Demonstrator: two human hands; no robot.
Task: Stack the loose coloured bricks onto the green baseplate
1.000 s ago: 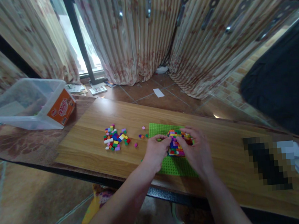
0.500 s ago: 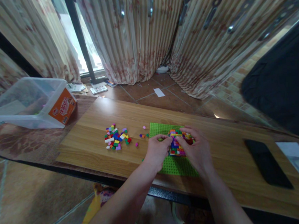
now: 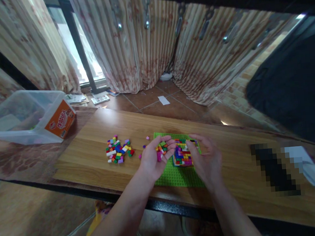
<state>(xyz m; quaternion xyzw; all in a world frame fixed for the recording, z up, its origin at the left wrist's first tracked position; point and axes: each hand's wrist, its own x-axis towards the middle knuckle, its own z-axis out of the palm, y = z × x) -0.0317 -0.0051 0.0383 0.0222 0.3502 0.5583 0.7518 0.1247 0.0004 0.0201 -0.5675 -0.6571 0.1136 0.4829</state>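
Note:
My left hand [image 3: 152, 160] is turned palm up and cupped, holding several small toy bricks [image 3: 163, 146] in orange, green, yellow and pink. Just right of it, a block of stacked multicoloured toy bricks [image 3: 181, 156] stands on a green baseplate [image 3: 169, 179]. My right hand [image 3: 206, 157] curves over the right side of that block, thumb and fingers apart, with the thumb over its top. Part of the block is hidden behind this hand. Whether the fingertips touch the bricks I cannot tell.
A loose pile of bricks [image 3: 118, 150] lies on the wooden board [image 3: 86, 152] to the left, with a pink brick [image 3: 147, 137] apart from it. A clear plastic bin [image 3: 35, 133] stands far left. At right are a blurred dark object [image 3: 276, 170] and white paper [image 3: 311, 166].
My hands were together at the brick block. My left hand has drawn away leftward and turned palm up, showing the bricks in it. The view has shifted slightly.

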